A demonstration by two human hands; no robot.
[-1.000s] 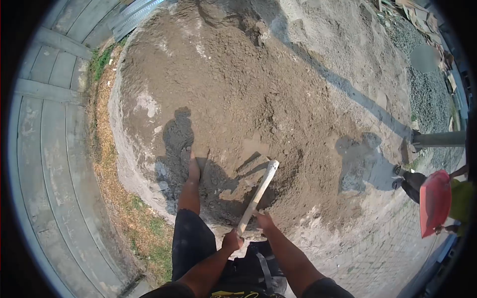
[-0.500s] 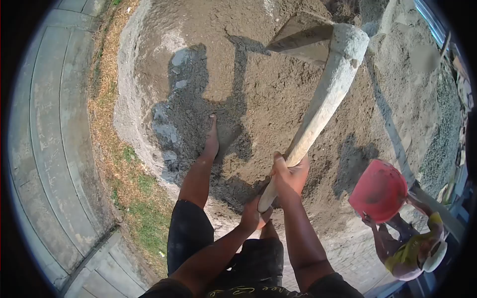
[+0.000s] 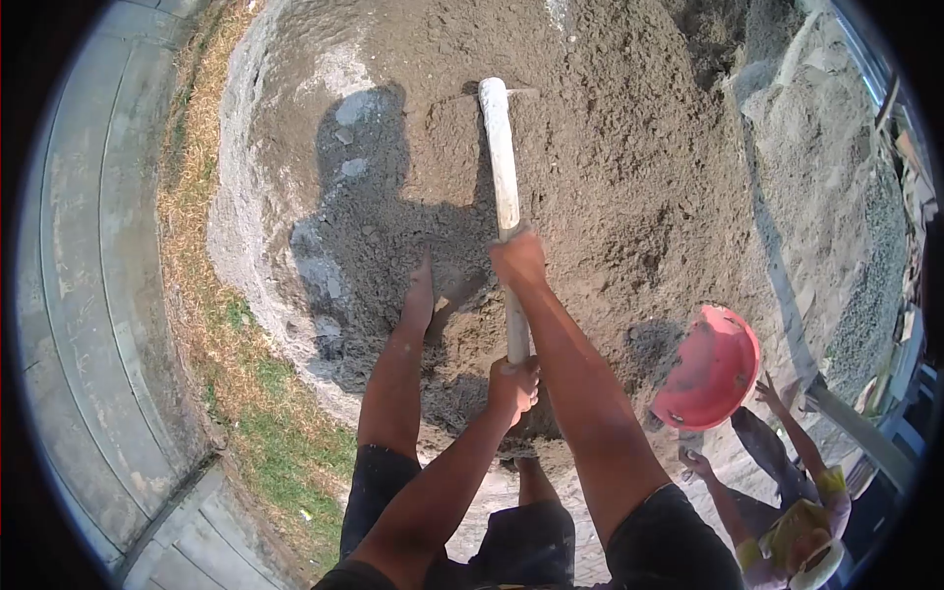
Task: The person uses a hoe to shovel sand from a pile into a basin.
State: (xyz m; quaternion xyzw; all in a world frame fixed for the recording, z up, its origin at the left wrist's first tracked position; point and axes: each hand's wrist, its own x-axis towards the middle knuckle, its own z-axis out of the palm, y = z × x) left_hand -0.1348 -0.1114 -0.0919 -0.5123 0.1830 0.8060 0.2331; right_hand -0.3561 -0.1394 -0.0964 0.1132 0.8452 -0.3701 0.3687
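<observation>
My left hand (image 3: 514,388) is wrapped round the lower end of a pale wooden hoe handle (image 3: 501,162). Higher up the same handle my right hand (image 3: 518,256) is closed round it. The handle points away from me, and its head rests at the wet brown mortar mix (image 3: 610,157), where the blade is mostly hidden in the mix. My bare foot (image 3: 420,290) stands in the mix left of the handle.
At the lower right a co-worker (image 3: 796,541) has both hands apart beside a red basin (image 3: 710,369), which is tilted. A concrete pavement (image 3: 88,275) and a strip of dry grass (image 3: 202,246) run along the left. Gravel (image 3: 870,285) lies at the far right.
The hoe head was raised at the upper right and has come down into the mix, further left. My right hand has moved up the handle. The red basin has left the co-worker's hands.
</observation>
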